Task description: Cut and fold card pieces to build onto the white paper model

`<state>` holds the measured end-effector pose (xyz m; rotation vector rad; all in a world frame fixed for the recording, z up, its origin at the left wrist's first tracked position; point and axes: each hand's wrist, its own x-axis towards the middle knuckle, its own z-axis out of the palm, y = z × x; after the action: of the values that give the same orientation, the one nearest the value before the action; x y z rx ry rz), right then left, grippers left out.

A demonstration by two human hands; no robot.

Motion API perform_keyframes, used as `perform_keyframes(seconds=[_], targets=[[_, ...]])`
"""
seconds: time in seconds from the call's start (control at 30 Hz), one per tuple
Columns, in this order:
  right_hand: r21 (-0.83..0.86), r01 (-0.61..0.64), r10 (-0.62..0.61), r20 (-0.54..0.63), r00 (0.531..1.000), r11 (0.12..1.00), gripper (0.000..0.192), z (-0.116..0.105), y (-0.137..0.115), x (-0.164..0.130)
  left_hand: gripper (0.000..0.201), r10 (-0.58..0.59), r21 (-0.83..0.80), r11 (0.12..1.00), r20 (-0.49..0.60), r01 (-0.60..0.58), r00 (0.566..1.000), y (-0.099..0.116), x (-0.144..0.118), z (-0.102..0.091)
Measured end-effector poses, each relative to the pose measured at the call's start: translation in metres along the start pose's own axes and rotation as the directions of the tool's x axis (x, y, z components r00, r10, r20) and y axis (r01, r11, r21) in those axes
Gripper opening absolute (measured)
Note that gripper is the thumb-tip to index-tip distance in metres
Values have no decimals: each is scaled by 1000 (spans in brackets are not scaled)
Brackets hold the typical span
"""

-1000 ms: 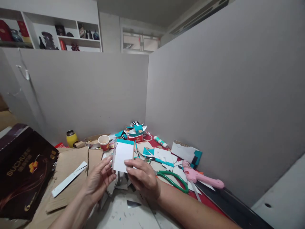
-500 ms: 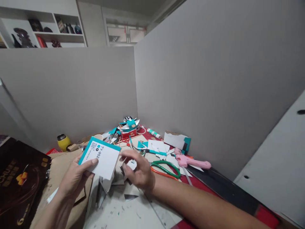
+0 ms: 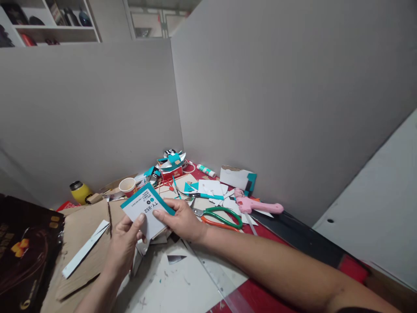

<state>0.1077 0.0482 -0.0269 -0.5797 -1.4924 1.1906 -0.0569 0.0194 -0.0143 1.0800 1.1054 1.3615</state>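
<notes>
Matt white card [image 3: 147, 211], rough brown cardboard [image 3: 85, 243], glossy pink plastic glue gun [image 3: 257, 206]

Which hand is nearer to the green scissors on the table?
The right hand is nearer: it lies just beside the green scissors, to their left. The left hand is further left, past the white card that both hands hold.

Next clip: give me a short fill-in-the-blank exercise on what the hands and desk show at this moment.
1. The white card printed TY-952 is held by ____ hands.
2. The card has a ____ band along its edge.
3. The scissors by the right hand have one green handle and one ____ handle.
4. The pink glue gun lies to the ____ of the scissors.

Missing words: both; teal; orange; right
</notes>
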Motion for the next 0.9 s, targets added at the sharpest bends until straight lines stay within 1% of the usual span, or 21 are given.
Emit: perform_keyframes(seconds=[0.07,0.13,0.2,0.23,0.3,0.33,0.37,0.4,0.43,0.5,0.53,0.57,0.6,0.67,0.7,0.73,0.77,0.8,0.83,0.87,0.9], targets=[[-33,28,-28,-4,1000,999,19,1,-1,-1,38,28,50,998,-31,-26,999,-3,-1,1],[-18,22,-22,-6,1000,1000,21,2,-2,-2,38,83,141,987,-87,-70,993,-5,-3,0],[36,-13,13,-6,1000,999,25,4,-2,-2,35,198,275,949,-139,-154,970,-6,-7,-3],[71,-42,42,-2,999,997,28,5,-2,-2,33,277,342,916,-160,-210,948,-8,-9,-5],[139,-113,113,10,994,984,36,8,-1,-3,30,438,446,836,-191,-320,878,-11,-12,-8],[164,-148,148,13,989,975,39,9,-1,-3,29,497,477,803,-204,-358,844,-13,-13,-9],[185,-179,179,15,984,966,43,11,0,-3,29,519,489,791,-215,-369,827,-13,-13,-10],[204,-205,206,17,978,957,46,13,0,-3,31,494,473,809,-225,-349,840,-12,-13,-9],[222,-227,228,22,973,948,49,16,0,-2,33,426,422,855,-237,-302,873,-11,-12,-8],[243,-256,254,41,966,936,52,21,0,0,42,206,246,958,-236,-146,950,-6,-10,-2],[238,-270,264,55,963,933,53,22,-1,1,46,101,158,985,-221,-67,970,-3,-9,1],[218,-287,277,76,958,933,52,23,-3,3,49,30,96,995,-207,-10,978,-1,-8,3],[174,-309,293,110,950,935,49,21,-6,5,51,-5,67,998,-205,19,979,1,-8,5],[-1,-321,315,185,931,947,38,9,-15,8,52,4,87,996,-237,17,971,2,-8,5],[-143,-303,329,227,917,942,33,-1,-21,7,51,33,113,994,-271,-2,962,1,-8,3],[-316,-234,313,228,922,919,31,-14,-29,4,51,66,141,990,-314,-22,947,1,-7,1],[-528,-129,275,207,939,839,28,-29,-36,0,50,96,178,983,-353,-34,931,0,-6,-2],[-755,-49,273,174,946,654,23,-45,-44,-7,48,121,218,975,-385,-37,915,-1,-5,-6],[-911,-23,308,116,944,412,22,-60,-50,-16,46,137,256,966,-406,-31,904,-2,-5,-9],[-949,-45,337,66,939,311,20,-75,-56,-26,44,146,286,958,-418,-22,897,-2,-4,-11],[-966,-72,363,23,931,247,19,-87,-59,-36,41,147,305,952,-421,-13,895,-2,-4,-11]])
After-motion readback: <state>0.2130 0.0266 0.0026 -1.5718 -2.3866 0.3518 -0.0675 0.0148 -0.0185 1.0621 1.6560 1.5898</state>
